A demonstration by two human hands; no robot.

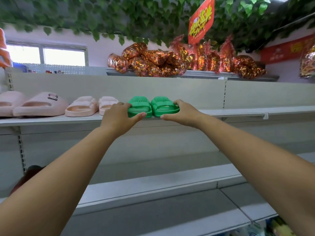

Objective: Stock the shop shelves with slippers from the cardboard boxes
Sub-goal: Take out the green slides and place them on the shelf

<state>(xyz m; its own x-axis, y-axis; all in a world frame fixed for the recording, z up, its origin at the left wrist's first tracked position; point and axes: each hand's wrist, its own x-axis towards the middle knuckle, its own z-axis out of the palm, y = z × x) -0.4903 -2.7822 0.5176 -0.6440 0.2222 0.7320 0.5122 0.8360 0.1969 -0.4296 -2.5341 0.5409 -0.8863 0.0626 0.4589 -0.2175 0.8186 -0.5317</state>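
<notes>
Two green slippers stand side by side on the upper white shelf [238, 111], heels toward me. My left hand [119, 116] grips the left green slipper [139, 106] at its outer side, thumb along the heel edge. My right hand [183, 113] holds the right green slipper [164, 105] the same way from the right. Left of them sit a small pale pink pair [88, 106] and a larger pink pair [34, 105] with a charm. No cardboard box is in view.
The shelf right of the green pair is bare, as are the two lower shelves [153, 186]. Shiny red-gold foil bundles [179, 60] lie on the top ledge under hanging green leaves and a red sign [201, 19]. A dark red object [29, 176] shows at lower left.
</notes>
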